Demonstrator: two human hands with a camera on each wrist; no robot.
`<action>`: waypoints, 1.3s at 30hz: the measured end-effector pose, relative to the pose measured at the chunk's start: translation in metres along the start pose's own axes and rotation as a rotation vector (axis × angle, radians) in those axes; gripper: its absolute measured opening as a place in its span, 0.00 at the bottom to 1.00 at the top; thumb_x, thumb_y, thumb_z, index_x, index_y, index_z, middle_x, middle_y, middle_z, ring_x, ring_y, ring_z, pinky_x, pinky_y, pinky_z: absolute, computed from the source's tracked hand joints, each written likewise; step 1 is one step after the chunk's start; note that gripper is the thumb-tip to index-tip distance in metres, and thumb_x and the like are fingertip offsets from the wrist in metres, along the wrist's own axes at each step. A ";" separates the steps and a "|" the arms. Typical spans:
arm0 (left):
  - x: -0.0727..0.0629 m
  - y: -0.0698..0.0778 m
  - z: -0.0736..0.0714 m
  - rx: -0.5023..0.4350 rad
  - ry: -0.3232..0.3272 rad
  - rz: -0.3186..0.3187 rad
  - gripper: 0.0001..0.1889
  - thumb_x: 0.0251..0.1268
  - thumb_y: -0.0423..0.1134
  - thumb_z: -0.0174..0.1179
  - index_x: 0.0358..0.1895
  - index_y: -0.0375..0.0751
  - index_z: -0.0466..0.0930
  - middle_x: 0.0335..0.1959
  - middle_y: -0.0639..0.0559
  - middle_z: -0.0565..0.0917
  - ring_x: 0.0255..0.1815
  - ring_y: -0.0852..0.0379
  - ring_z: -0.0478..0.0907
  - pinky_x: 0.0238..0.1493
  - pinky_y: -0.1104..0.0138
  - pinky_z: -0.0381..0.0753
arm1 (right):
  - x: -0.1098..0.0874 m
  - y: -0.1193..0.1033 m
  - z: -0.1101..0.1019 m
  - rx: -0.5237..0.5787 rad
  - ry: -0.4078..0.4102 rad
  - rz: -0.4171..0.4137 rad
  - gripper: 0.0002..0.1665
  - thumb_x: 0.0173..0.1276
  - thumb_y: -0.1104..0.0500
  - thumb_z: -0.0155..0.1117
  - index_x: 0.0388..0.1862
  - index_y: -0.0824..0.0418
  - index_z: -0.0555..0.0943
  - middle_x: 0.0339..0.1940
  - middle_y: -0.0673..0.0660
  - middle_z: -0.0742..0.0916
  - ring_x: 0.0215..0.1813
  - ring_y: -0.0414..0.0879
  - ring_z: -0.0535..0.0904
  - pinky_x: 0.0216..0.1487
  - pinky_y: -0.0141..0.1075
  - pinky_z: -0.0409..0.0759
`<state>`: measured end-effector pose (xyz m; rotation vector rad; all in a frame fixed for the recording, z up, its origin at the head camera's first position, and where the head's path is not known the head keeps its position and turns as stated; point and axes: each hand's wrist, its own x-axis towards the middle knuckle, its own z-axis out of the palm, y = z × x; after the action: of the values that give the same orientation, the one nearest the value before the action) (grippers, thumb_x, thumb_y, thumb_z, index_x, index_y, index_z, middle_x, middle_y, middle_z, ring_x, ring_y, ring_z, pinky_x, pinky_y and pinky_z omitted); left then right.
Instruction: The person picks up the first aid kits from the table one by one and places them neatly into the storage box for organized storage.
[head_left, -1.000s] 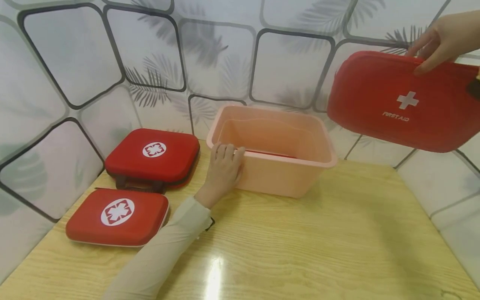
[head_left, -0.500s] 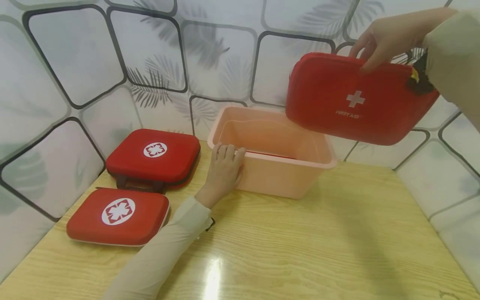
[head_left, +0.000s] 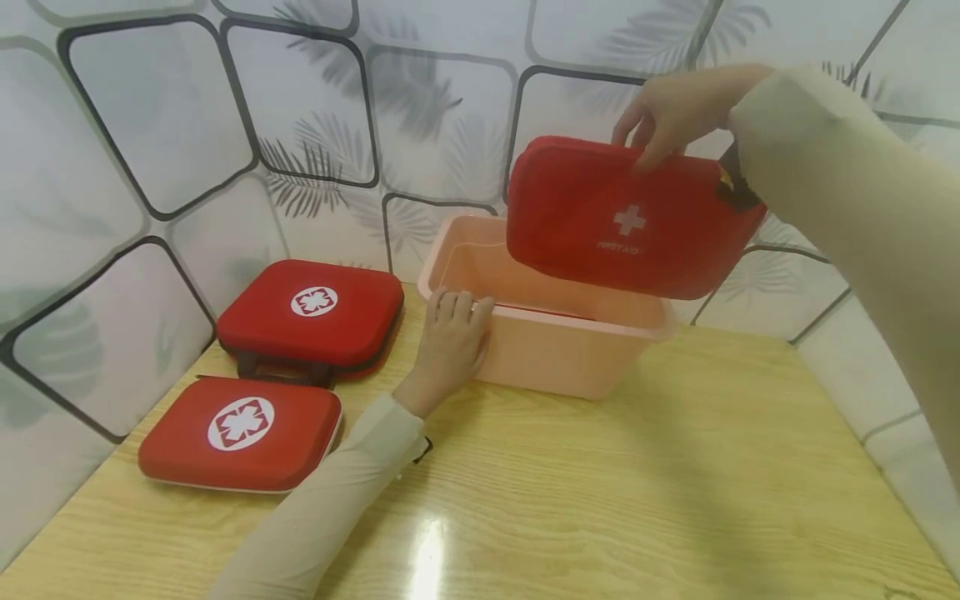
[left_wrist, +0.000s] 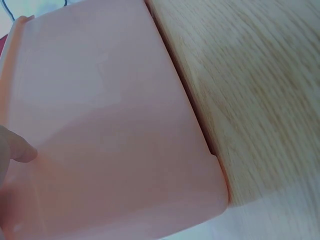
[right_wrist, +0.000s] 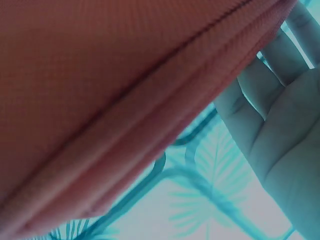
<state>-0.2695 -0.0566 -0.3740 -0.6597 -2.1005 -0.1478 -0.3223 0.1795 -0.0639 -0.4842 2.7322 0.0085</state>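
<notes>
My right hand (head_left: 678,112) pinches the top edge of a red first aid pouch (head_left: 570,217) with a white cross. The pouch hangs tilted over the right part of a pink plastic bin (head_left: 547,354), overlapping its back rim in the head view. In the right wrist view the pouch's zipped edge (right_wrist: 150,95) fills the upper left, beside my palm. My left hand (head_left: 453,342) grips the bin's front rim near its left corner, fingers over the edge and thumb (left_wrist: 22,150) against the outer wall. Something flat and red (head_left: 555,311) shows inside the bin, mostly hidden by the front wall.
Left of the bin lies a red hard-shell first aid case (head_left: 322,321) with a dark handle. In front of it is a smaller red case (head_left: 247,437) with a white emblem. All stand on a wooden table (head_left: 600,500), with patterned walls (head_left: 442,108) behind and at the sides.
My right hand has carried the first aid pouch leftward from the far right to over the bin. My left hand has stayed on the bin's rim, and the bin has not moved.
</notes>
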 end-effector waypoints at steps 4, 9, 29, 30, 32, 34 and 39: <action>0.000 0.000 0.000 0.002 0.001 0.005 0.19 0.55 0.38 0.58 0.49 0.42 0.67 0.37 0.45 0.70 0.45 0.47 0.66 0.61 0.52 0.60 | 0.012 -0.010 0.006 -0.004 -0.015 -0.022 0.27 0.61 0.58 0.65 0.58 0.64 0.73 0.50 0.66 0.84 0.41 0.52 0.86 0.47 0.48 0.82; 0.000 0.000 0.001 0.001 0.009 0.012 0.18 0.55 0.38 0.57 0.49 0.42 0.67 0.38 0.45 0.70 0.45 0.47 0.66 0.61 0.52 0.60 | 0.019 -0.020 0.015 0.023 -0.041 -0.033 0.26 0.59 0.56 0.67 0.56 0.63 0.75 0.49 0.64 0.85 0.41 0.51 0.86 0.45 0.46 0.83; 0.001 0.001 -0.001 0.006 0.021 0.011 0.13 0.60 0.38 0.53 0.48 0.42 0.69 0.37 0.45 0.72 0.43 0.47 0.68 0.61 0.52 0.62 | 0.033 -0.032 0.029 0.023 -0.144 0.018 0.29 0.59 0.53 0.67 0.60 0.56 0.73 0.56 0.63 0.81 0.44 0.53 0.84 0.43 0.45 0.83; 0.001 0.001 -0.001 0.006 0.024 0.012 0.13 0.60 0.38 0.53 0.48 0.42 0.69 0.37 0.45 0.72 0.43 0.47 0.68 0.61 0.52 0.62 | 0.033 -0.031 0.029 0.030 -0.148 0.015 0.28 0.60 0.54 0.66 0.60 0.56 0.73 0.57 0.63 0.81 0.45 0.53 0.83 0.43 0.45 0.83; 0.001 0.001 -0.001 0.006 0.030 0.016 0.12 0.61 0.38 0.52 0.48 0.42 0.69 0.36 0.45 0.72 0.43 0.47 0.68 0.60 0.52 0.62 | 0.033 -0.030 0.028 0.027 -0.146 -0.022 0.28 0.61 0.55 0.65 0.60 0.57 0.72 0.58 0.64 0.80 0.45 0.52 0.83 0.42 0.44 0.83; 0.001 0.001 -0.001 0.006 0.027 0.019 0.12 0.62 0.38 0.52 0.48 0.41 0.68 0.36 0.45 0.71 0.42 0.47 0.68 0.60 0.52 0.62 | 0.034 -0.028 0.027 0.018 -0.139 -0.068 0.28 0.62 0.57 0.63 0.62 0.59 0.70 0.60 0.66 0.79 0.46 0.52 0.83 0.41 0.43 0.83; 0.001 0.001 -0.003 0.005 0.008 0.014 0.12 0.62 0.37 0.51 0.48 0.41 0.66 0.36 0.46 0.70 0.42 0.47 0.66 0.61 0.52 0.61 | 0.036 -0.022 0.027 -0.018 -0.118 -0.130 0.32 0.63 0.60 0.61 0.66 0.60 0.66 0.61 0.67 0.77 0.53 0.55 0.80 0.48 0.44 0.82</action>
<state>-0.2673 -0.0559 -0.3717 -0.6696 -2.0881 -0.1371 -0.3365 0.1492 -0.1007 -0.6442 2.5832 0.0273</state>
